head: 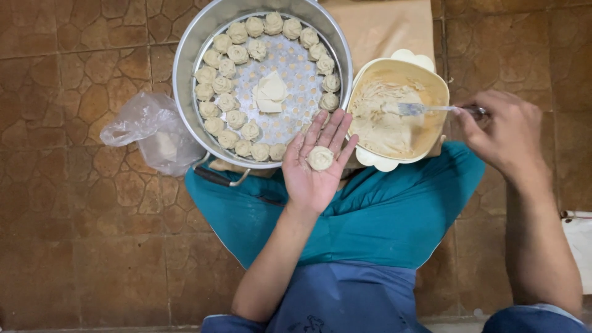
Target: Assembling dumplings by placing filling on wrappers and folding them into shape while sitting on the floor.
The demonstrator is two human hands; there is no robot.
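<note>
Left hand (316, 165) palm up, fingers spread flat and open; a small round dough wrapper (320, 158) lies on the palm at the base of the fingers, resting loose, not pinched. Fingertips reach over the near rim of the metal steamer pan (185, 80).

Right hand (507, 132) closed around the handle of a fork (425, 109); the tines lie in the pale filling inside the cream plastic bowl (431, 80), just past the left fingertips on the thumb side.

Inside the pan — folded dumplings (223, 86) set in a ring along the wall on a perforated tray, with a stack of flat wrappers (270, 92) in the middle. A crumpled clear plastic bag (151, 129) sits on the tiled floor beyond the pan, well away from both hands. Teal cloth (394, 216) spread under the left wrist.

Risks, as judged:
- Wrapper unsupported by any grip; a tilt of the palm could slide it onto the cloth.
- Too large a forkful may overfill it, so that it tears or will not seal.
- Filling may drop off the tines while crossing the bowl rim to the palm.
</note>
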